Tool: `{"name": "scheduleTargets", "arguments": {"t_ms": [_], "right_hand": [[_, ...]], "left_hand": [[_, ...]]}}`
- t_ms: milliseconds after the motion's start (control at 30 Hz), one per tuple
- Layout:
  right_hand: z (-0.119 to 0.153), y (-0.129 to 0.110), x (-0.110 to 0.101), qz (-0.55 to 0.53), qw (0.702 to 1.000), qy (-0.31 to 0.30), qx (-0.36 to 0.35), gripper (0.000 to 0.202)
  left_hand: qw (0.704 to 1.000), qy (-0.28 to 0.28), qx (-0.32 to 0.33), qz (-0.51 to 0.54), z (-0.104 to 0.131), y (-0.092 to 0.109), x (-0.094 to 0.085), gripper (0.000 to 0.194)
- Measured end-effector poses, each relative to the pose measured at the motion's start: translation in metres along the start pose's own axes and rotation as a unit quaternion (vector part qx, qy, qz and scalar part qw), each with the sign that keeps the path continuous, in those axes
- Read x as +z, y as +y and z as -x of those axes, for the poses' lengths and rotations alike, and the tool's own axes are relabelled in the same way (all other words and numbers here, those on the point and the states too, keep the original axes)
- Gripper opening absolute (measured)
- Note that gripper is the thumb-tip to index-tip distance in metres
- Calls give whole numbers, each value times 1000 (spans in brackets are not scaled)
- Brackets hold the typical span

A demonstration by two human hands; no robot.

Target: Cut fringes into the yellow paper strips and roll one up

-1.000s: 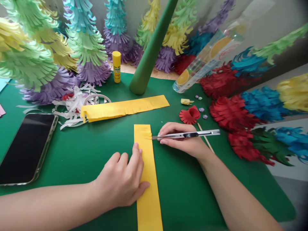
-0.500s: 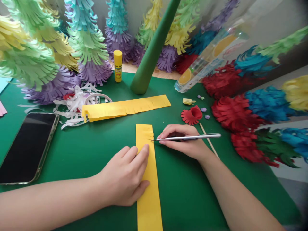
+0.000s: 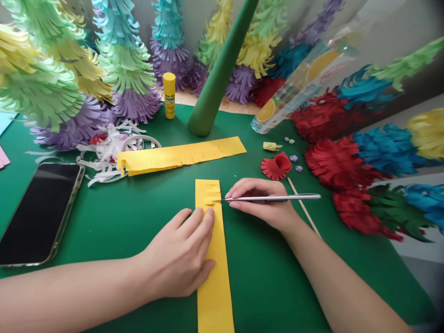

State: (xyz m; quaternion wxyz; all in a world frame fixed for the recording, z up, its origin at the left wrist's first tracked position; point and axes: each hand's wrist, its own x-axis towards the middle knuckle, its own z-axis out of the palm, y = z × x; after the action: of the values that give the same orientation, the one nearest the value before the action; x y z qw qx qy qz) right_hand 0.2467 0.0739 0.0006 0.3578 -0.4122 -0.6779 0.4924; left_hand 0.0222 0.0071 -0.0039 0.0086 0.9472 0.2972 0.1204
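Observation:
A yellow paper strip [image 3: 215, 277] lies lengthwise on the green tabletop, with several short slits near its far end. My left hand [image 3: 185, 252] presses down on the strip, fingers extended over the paper and thumb apart. In my right hand [image 3: 262, 201] is a slim silver craft knife [image 3: 277, 198], pinched near its pointed end. The knife's tip touches the strip's right edge by the slits. Behind both hands rests a second, folded yellow strip [image 3: 187, 155] with cuts along its near edge.
A phone [image 3: 38, 215] lies left, near white paper scraps [image 3: 107, 152]. Further back stand a glue stick [image 3: 169, 95], a green cone [image 3: 218, 78] and a clear orange-printed tube [image 3: 294, 83]. A red fringed curl [image 3: 277, 165] and wooden stick [image 3: 303, 206] lie right. Fringed paper cones [image 3: 128, 69] surround the table.
The knife tip has shifted slightly left into the strip, and another slit shows near it. My right hand has moved a little; my left hand stays on the paper, fingers slightly shifted.

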Motion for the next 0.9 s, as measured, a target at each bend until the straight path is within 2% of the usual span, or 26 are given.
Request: {"name": "scheduleTargets", "arguments": {"t_ms": [100, 333, 533, 733, 900], "right_hand": [[0, -1, 2, -4, 1000, -10, -5, 10], [0, -2, 11, 44, 998, -34, 5, 5], [-1, -3, 10, 61, 997, -52, 8, 5], [0, -2, 9, 61, 997, -53, 4, 5], [-1, -3, 10, 77, 995, -61, -25, 2]], "left_hand": [[1000, 0, -4, -10, 0, 3, 0, 52], [996, 61, 18, -64, 2, 7, 4, 37], [993, 95, 25, -71, 2, 7, 6, 33], [992, 97, 22, -75, 3, 8, 7, 34], [992, 96, 21, -76, 2, 7, 7, 34]]}}
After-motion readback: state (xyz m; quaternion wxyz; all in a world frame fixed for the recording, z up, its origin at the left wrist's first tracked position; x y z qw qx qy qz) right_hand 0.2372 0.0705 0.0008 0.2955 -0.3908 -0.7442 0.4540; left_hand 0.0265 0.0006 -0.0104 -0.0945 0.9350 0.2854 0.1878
